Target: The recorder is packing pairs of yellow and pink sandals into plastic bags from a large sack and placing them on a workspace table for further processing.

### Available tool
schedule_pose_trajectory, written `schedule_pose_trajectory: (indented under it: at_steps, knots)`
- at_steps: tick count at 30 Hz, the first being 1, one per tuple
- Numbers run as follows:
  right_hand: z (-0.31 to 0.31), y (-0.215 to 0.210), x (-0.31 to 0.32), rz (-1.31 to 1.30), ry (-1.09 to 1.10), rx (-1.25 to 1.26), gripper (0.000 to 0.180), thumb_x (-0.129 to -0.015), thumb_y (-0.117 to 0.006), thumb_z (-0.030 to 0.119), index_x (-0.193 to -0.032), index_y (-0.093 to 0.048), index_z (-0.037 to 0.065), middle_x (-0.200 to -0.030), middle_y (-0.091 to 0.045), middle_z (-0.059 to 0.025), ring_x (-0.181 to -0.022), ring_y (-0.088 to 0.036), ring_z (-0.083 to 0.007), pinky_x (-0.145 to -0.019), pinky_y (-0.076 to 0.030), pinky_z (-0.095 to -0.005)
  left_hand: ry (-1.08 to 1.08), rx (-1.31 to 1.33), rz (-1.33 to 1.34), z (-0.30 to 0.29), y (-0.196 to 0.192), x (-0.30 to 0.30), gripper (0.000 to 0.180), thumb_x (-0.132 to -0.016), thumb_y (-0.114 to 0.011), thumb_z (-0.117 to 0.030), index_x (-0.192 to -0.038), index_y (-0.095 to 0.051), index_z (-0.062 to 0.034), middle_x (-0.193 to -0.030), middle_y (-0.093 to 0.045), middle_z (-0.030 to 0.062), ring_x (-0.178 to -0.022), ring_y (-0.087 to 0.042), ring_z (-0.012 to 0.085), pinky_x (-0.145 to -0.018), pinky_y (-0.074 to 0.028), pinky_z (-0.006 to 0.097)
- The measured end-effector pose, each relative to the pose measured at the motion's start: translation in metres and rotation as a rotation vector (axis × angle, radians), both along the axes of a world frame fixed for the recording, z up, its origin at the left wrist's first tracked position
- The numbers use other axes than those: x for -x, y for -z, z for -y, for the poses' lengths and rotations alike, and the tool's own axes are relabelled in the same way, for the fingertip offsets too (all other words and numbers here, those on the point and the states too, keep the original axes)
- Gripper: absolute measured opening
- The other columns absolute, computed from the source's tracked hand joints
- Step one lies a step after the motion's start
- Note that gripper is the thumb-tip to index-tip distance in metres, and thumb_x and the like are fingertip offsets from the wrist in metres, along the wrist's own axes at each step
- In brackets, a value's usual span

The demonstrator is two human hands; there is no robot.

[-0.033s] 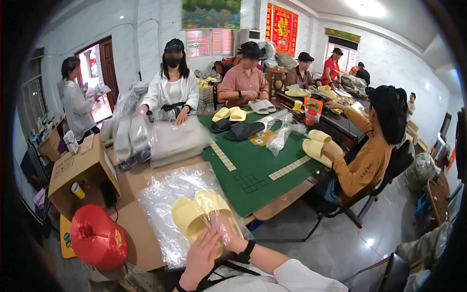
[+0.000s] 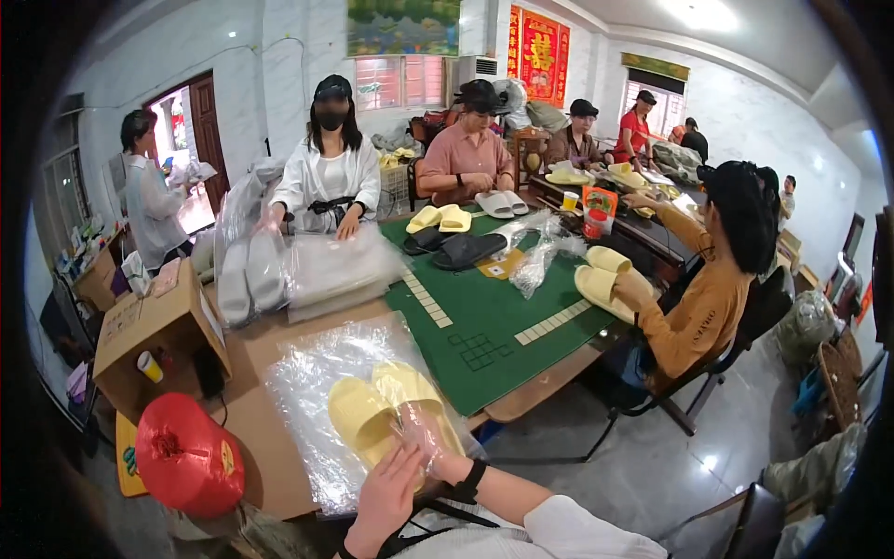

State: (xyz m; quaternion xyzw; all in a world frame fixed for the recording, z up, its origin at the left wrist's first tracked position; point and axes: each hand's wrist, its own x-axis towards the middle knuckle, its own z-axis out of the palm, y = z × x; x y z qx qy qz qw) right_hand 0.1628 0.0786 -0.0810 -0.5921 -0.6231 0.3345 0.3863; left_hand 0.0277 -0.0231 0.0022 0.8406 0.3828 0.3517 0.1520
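Observation:
A pair of pale yellow slippers (image 2: 361, 417) lies on the near table, toe ends away from me, inside or under a clear plastic bag (image 2: 307, 377). My right hand (image 2: 424, 430), with a black band at its wrist, reaches under the film. Its fingers grip the right slipper near the strap and are partly hidden by it. My left hand (image 2: 386, 489) is against the bag's near edge, beside my right wrist. Its fingers lie close together on the film, and the thumb side is not clear.
Left of the bag stand a red cap (image 2: 189, 455) and an open cardboard box (image 2: 158, 326). Beyond are stacked clear bags (image 2: 340, 270) under a co-worker's hands. A green table mat (image 2: 494, 359) holds more slippers. A person in orange sits at right.

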Motion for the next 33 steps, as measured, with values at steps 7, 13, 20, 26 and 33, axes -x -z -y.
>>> schedule_pose_trajectory:
  at_steps: [7,13,20,26,33]
  knots:
    - [-0.013,-0.012,0.038,0.183,0.039,-0.283,0.027,-0.096,-0.058,0.027,-0.099,-0.06,0.0,-0.094,-0.063,-0.0251,-0.085,-0.061,-0.0428,-0.073,-0.049,-0.0483,0.073,0.057,-0.045,0.009,-0.005,0.017,0.043,-0.084,-0.06,0.001,-0.127,-0.064,-0.0034,-0.133,-0.062,0.0148,-0.129,-0.054,0.0381,-0.105,-0.046,0.043]
    - [-0.038,-0.019,0.05,0.148,0.091,-0.461,0.02,-0.093,-0.061,0.019,-0.093,-0.057,-0.001,-0.088,-0.059,-0.0247,-0.08,-0.059,-0.0416,-0.072,-0.048,-0.0485,0.006,0.04,-0.066,0.02,-0.02,0.039,0.042,-0.081,-0.06,0.002,-0.121,-0.067,-0.0041,-0.131,-0.064,0.0152,-0.13,-0.053,0.0372,-0.106,-0.043,0.044]
    - [-0.024,0.009,0.05,0.157,0.035,-0.483,0.043,-0.092,-0.061,0.019,-0.129,-0.052,-0.001,-0.114,-0.056,-0.0239,-0.11,-0.052,-0.0426,-0.09,-0.046,-0.049,-0.418,0.015,-0.158,0.01,0.036,0.071,0.061,-0.081,-0.068,-0.01,-0.139,-0.051,-0.0022,-0.15,-0.042,0.0252,-0.139,-0.038,0.045,-0.113,-0.033,0.049]
    - [0.036,-0.02,0.015,0.345,-0.241,-0.203,0.066,-0.078,-0.072,0.03,-0.136,-0.052,0.007,-0.133,-0.051,-0.0229,-0.126,-0.045,-0.0418,-0.109,-0.036,-0.0477,-0.73,0.116,0.014,0.014,0.068,0.097,0.067,-0.084,-0.071,-0.018,-0.143,-0.044,-0.0017,-0.136,-0.049,0.0287,-0.118,-0.054,0.0399,-0.101,-0.043,0.046]
    - [0.048,0.006,-0.026,0.482,-0.436,-0.434,0.063,-0.079,-0.074,0.036,-0.135,-0.056,0.014,-0.148,-0.044,-0.0201,-0.141,-0.034,-0.0409,-0.116,-0.021,-0.0596,-0.631,0.49,0.432,0.002,0.067,0.085,0.069,-0.082,-0.078,-0.019,-0.141,-0.047,-0.0031,-0.081,-0.065,0.009,-0.066,-0.063,0.0182,-0.065,-0.052,0.033]
